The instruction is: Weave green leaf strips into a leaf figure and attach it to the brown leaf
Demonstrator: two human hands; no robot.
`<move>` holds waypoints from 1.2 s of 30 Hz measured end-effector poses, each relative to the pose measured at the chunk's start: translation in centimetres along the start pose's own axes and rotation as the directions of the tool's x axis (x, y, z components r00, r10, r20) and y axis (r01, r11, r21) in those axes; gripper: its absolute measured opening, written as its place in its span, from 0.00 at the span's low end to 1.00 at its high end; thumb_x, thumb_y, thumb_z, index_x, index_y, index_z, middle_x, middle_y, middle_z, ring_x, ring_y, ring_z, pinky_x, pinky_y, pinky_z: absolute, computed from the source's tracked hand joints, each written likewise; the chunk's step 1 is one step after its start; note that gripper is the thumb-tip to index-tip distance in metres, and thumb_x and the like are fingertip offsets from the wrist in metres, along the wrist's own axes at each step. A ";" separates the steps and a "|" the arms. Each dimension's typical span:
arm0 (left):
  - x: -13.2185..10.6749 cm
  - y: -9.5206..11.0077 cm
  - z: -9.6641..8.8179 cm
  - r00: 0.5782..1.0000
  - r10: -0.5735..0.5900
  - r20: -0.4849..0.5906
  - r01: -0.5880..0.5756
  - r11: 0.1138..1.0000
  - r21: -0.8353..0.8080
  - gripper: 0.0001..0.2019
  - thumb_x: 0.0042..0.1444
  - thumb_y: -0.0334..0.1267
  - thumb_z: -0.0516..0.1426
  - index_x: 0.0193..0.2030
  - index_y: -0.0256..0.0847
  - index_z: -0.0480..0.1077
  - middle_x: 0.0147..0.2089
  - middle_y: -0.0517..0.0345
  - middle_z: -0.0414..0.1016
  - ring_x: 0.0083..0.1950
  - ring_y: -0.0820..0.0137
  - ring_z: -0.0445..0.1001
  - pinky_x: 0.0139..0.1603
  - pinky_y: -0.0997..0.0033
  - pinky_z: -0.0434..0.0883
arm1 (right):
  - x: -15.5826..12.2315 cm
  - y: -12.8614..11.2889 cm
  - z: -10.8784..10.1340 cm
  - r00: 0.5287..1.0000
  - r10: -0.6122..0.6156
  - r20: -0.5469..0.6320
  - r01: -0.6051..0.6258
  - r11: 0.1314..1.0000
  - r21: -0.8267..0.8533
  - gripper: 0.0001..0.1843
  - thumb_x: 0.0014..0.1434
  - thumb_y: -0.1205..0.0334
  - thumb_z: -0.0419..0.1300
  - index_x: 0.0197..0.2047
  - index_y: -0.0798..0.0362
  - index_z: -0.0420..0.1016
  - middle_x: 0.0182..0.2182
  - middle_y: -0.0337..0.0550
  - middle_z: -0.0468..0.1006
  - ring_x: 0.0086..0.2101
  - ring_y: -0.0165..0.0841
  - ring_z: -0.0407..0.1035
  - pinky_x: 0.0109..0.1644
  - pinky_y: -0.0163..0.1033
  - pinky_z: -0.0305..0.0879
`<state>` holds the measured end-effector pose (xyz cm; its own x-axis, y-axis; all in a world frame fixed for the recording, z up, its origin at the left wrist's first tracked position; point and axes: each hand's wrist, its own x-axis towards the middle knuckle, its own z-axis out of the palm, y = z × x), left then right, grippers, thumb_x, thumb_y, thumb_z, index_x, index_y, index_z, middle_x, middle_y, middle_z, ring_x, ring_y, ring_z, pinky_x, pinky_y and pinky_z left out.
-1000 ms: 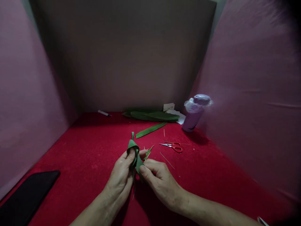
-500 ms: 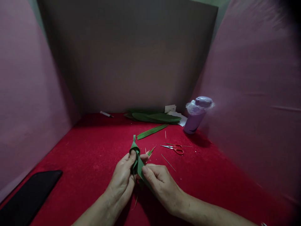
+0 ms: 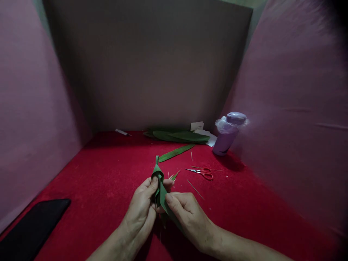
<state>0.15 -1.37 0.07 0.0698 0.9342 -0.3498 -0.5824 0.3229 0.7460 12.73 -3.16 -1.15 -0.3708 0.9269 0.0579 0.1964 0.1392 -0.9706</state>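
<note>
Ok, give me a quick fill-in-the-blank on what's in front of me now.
1. The left hand and right hand both pinch a folded leaf strip coloured ____.
2. The scissors have ____ handles.
3. The spare leaves lie at the ____ edge of the table.
Missing: green; red; back.

I was looking in on a small makeshift craft booth, not a furnished room. A tabletop (image 3: pixel 108 181) covered in red felt was boxed in by pink cloth hangings (image 3: pixel 32 108) at both sides and a plain brown board (image 3: pixel 146 65) behind. The handwork clutter told the rest: a pile of long green leaves (image 3: pixel 179 136), small red-handled scissors (image 3: pixel 202 172), thin sticks (image 3: pixel 195 189), a pen (image 3: pixel 122 132), a lilac bottle (image 3: pixel 227 136) capped with plastic film, and a folded leaf strip (image 3: pixel 159 181).
</note>
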 end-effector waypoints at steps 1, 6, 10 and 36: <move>0.0 0.0 0.0 1.000 -0.003 -0.005 0.003 1.000 0.003 0.07 0.53 0.34 0.58 0.30 0.31 0.72 0.28 0.49 0.76 0.22 0.74 0.70 0.16 0.81 0.62 | 0.0 0.0 0.0 1.000 -0.001 0.008 0.001 1.000 0.003 0.28 0.61 0.45 0.44 0.28 0.59 0.71 0.20 0.37 0.60 0.22 0.25 0.51 0.25 0.31 0.50; 0.1 -0.1 -0.3 1.000 0.008 -0.009 -0.008 1.000 -0.019 0.05 0.51 0.32 0.59 0.27 0.33 0.70 0.29 0.50 0.76 0.28 0.71 0.73 0.20 0.79 0.66 | 0.0 -0.1 -0.1 1.000 -0.012 0.022 0.013 1.000 -0.027 0.27 0.62 0.49 0.45 0.26 0.60 0.74 0.20 0.38 0.62 0.22 0.25 0.54 0.25 0.31 0.51; 0.2 -0.2 -0.5 1.000 0.017 0.006 -0.017 1.000 -0.024 0.05 0.52 0.32 0.57 0.27 0.34 0.70 0.28 0.51 0.76 0.28 0.71 0.73 0.25 0.78 0.69 | 0.0 -0.5 -0.1 0.999 -0.017 0.032 0.018 1.000 -0.024 0.27 0.62 0.50 0.46 0.26 0.60 0.77 0.18 0.37 0.62 0.21 0.25 0.55 0.25 0.31 0.52; 0.5 -0.5 -0.6 0.999 0.053 0.012 -0.052 0.997 -0.065 0.07 0.53 0.32 0.57 0.25 0.33 0.72 0.27 0.50 0.77 0.32 0.70 0.75 0.39 0.73 0.71 | -0.1 -0.2 0.3 0.991 0.109 0.077 -0.107 0.994 -0.030 0.21 0.57 0.55 0.52 0.27 0.60 0.80 0.20 0.43 0.73 0.21 0.26 0.62 0.26 0.31 0.56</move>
<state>-0.02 -1.14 -0.87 0.0491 0.9517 -0.3030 -0.6364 0.2637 0.7249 12.46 -3.35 -1.07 -0.4161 0.9069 -0.0669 0.2623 0.0492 -0.9637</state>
